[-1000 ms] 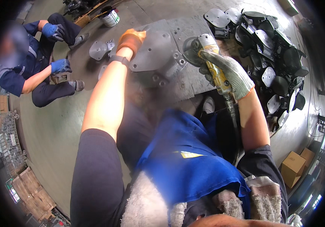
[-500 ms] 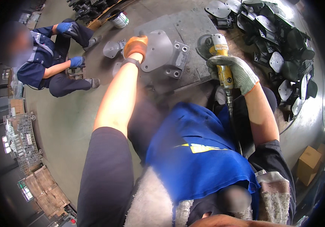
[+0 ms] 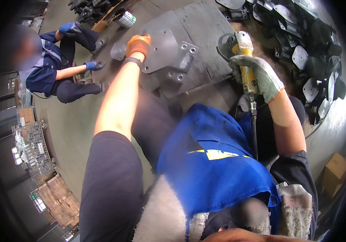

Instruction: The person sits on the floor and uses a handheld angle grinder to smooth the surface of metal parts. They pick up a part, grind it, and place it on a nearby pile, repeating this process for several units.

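My left hand [image 3: 138,45], in an orange glove, is closed at the left edge of a grey metal bracket [image 3: 163,50]. The bracket has a broad holed plate and a block with bolt holes [image 3: 184,60] on its right; it lies on a dark metal-topped work surface [image 3: 205,30]. The fingertips are partly hidden. In a pale knitted glove, my right hand [image 3: 261,76] wraps round a yellow angle grinder [image 3: 245,54]. Its disc [image 3: 224,45] is held beside the surface's right edge, apart from the bracket. A hose [image 3: 254,121] runs from its lower end toward me.
Many dark brackets [image 3: 300,56] lie heaped on the right. Another plate [image 3: 118,51] sits left of my left hand. A white bucket [image 3: 125,19] stands at the far left edge. A co-worker [image 3: 46,66] in blue gloves sits on the left. Cardboard boxes [image 3: 336,173] stand lower right.
The grinder has moved right, farther from the bracket. My left hand stays at the bracket's left edge. The co-worker's nearer hand has opened and reached toward the surface. The view has shifted slightly.
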Motion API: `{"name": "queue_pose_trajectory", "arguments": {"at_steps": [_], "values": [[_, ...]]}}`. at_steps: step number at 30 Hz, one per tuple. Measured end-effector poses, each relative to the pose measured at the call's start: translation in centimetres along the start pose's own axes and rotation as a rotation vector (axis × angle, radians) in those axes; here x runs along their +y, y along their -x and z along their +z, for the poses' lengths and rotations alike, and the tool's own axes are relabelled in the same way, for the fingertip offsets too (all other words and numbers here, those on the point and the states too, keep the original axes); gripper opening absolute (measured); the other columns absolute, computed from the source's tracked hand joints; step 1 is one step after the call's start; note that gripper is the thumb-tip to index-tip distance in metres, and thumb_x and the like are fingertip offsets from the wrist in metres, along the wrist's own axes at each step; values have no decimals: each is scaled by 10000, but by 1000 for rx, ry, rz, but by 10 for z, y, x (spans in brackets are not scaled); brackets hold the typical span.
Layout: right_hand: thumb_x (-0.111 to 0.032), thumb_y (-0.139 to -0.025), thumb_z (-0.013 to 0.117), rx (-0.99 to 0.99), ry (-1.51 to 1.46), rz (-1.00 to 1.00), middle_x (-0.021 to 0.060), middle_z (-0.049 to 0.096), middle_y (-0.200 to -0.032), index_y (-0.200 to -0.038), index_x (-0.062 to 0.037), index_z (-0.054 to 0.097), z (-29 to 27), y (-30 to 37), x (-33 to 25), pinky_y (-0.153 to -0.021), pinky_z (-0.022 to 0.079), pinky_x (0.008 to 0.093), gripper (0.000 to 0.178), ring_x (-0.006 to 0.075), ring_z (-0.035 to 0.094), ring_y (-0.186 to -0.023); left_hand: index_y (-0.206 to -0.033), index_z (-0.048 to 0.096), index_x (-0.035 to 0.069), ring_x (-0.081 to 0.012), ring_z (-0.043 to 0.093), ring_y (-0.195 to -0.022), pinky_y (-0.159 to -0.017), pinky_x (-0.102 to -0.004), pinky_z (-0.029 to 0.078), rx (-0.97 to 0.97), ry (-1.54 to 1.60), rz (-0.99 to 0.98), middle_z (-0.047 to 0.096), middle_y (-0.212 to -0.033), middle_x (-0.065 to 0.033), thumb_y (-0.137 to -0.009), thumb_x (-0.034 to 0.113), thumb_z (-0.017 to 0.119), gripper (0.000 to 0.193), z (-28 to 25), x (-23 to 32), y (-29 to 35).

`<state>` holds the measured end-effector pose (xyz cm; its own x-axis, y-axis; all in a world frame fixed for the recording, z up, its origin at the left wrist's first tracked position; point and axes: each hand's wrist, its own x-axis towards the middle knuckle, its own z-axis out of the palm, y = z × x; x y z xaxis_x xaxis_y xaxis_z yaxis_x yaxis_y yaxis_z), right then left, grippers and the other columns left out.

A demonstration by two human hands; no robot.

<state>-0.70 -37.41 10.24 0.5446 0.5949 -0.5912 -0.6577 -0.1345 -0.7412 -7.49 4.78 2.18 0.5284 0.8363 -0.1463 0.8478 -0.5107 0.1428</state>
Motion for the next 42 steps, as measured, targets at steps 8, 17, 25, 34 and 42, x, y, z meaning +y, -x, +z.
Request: {"name": "queue_pose_trajectory", "arguments": {"at_steps": [8, 17, 25, 34, 42], "values": [[-267, -919, 750, -109, 314, 32, 42, 664, -771, -990, -18, 709, 5, 9, 15, -572, 506, 267, 262, 126, 635, -623, -1157, 740, 14, -440, 619, -1225, -1042, -473, 503, -4, -259, 313, 675, -1242, -272, -1034, 503, 374, 623, 36, -36, -43], [-391, -965, 728, -252, 452, 97, 28, 683, -835, -1132, -47, 704, 34, -18, 21, -578, 498, 244, 384, 94, 626, -667, -1201, 728, 40, -432, 620, -1234, -1043, -484, 509, -36, -246, 232, 675, -1267, -257, -1047, 457, 360, 577, 49, -38, -54], [-481, -967, 706, -419, 701, -419, 27, 679, -810, -1062, -53, 716, 31, -68, 45, -563, 486, 237, 438, 95, 620, -652, -1014, 768, 48, -415, 703, -1029, -878, -481, 575, 95, -279, 345, 736, -1058, -233, -1025, 326, 427, 441, 38, -31, -34], [-490, -962, 710, -181, 466, 140, 24, 671, -766, -991, -47, 729, 63, -41, 14, -529, 478, 248, 444, 107, 611, -599, -1198, 743, 68, -405, 641, -1216, -1029, -478, 516, -49, -288, 317, 700, -1243, -231, -1054, 486, 347, 594, 50, -42, -59], [-416, -974, 719, -365, 603, -306, 27, 683, -826, -1103, -33, 729, 33, -38, 35, -574, 486, 241, 405, 98, 618, -653, -1091, 743, 108, -358, 720, -1004, -852, -446, 583, 93, -347, 406, 745, -1089, -186, -1025, 246, 419, 358, 59, -44, -60]]}}
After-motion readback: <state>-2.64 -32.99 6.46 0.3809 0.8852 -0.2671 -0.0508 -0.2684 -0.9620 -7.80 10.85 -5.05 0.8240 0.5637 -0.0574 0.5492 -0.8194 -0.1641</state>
